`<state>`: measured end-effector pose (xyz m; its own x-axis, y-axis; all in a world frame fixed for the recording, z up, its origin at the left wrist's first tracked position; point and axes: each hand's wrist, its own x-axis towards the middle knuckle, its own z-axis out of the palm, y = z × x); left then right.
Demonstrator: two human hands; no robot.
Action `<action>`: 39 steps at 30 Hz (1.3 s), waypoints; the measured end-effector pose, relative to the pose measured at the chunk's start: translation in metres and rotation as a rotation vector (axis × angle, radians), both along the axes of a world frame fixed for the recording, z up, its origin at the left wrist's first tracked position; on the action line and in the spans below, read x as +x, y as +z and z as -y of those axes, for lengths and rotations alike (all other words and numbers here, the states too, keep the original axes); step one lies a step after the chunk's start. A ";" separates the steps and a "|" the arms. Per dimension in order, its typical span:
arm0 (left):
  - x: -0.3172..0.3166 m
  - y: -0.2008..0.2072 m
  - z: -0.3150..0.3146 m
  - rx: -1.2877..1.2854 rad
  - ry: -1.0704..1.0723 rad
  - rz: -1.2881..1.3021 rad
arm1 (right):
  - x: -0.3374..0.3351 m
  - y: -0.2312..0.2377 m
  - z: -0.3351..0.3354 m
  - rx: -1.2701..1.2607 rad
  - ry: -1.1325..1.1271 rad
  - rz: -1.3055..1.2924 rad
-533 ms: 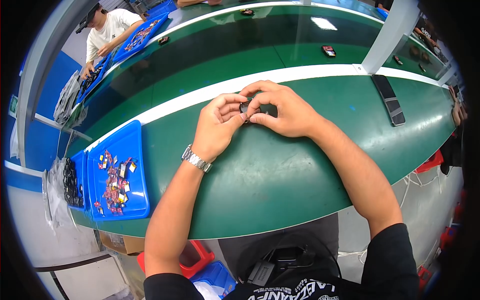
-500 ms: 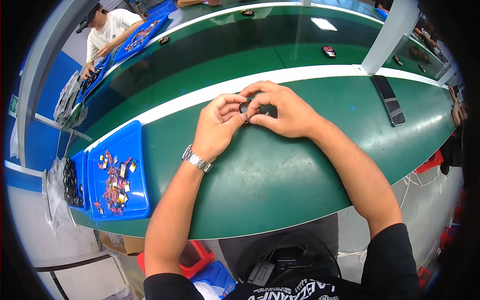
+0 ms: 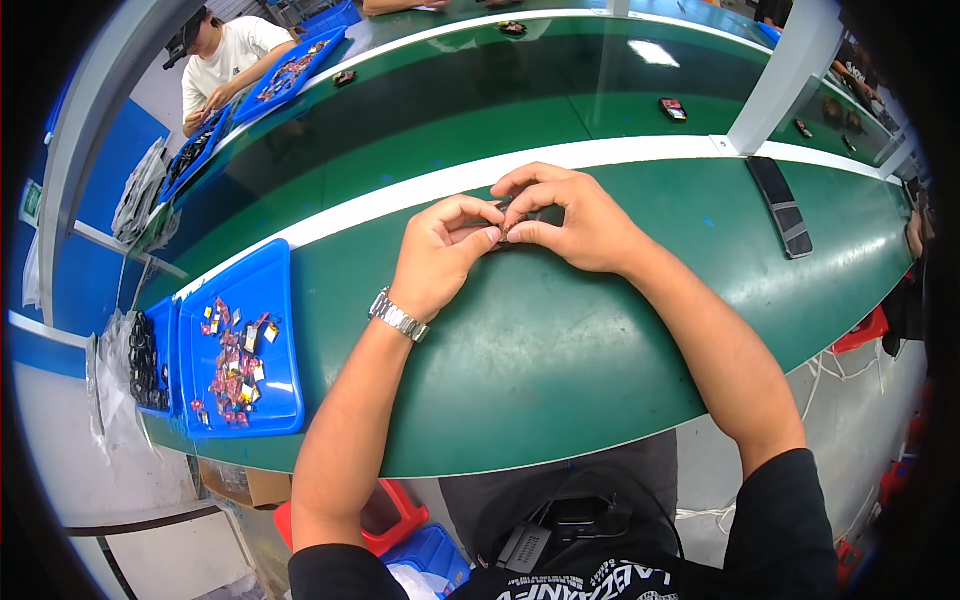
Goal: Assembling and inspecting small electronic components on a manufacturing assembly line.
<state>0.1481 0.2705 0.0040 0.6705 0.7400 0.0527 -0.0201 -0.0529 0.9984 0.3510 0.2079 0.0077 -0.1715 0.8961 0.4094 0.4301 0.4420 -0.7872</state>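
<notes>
Above the green worktable [image 3: 540, 370], near its far white edge, both my hands meet on a small dark casing [image 3: 504, 224]. Most of it is covered by my fingers, so its inside cannot be made out. My left hand [image 3: 445, 245], with a metal watch on the wrist, pinches the casing's left side between thumb and fingers. From the other side, my right hand [image 3: 565, 220] grips it with thumb and index finger, the other fingers curled above.
Left on the table are a blue tray [image 3: 292, 370] of small red-and-yellow electronic parts and a blue bin of black casings [image 3: 145, 360]. A black phone-like device [image 3: 780, 205] lies right. Beyond the white rail runs a green belt [image 3: 450, 150] carrying small assemblies [image 3: 673, 108]. A co-worker [image 3: 230, 60] sits far left.
My left fingers have closed in around the casing, which shows less than before. The assemblies on the belt have shifted slightly right. The view has tilted a little.
</notes>
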 end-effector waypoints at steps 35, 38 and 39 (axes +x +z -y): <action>0.001 0.005 0.001 -0.147 0.004 0.061 | -0.015 -0.006 0.008 0.103 -0.159 0.068; -0.003 0.002 0.000 -0.136 -0.007 0.059 | -0.017 -0.005 0.009 0.108 -0.162 0.072; -0.002 0.002 0.000 -0.137 -0.012 0.056 | -0.017 -0.005 0.009 0.109 -0.169 0.078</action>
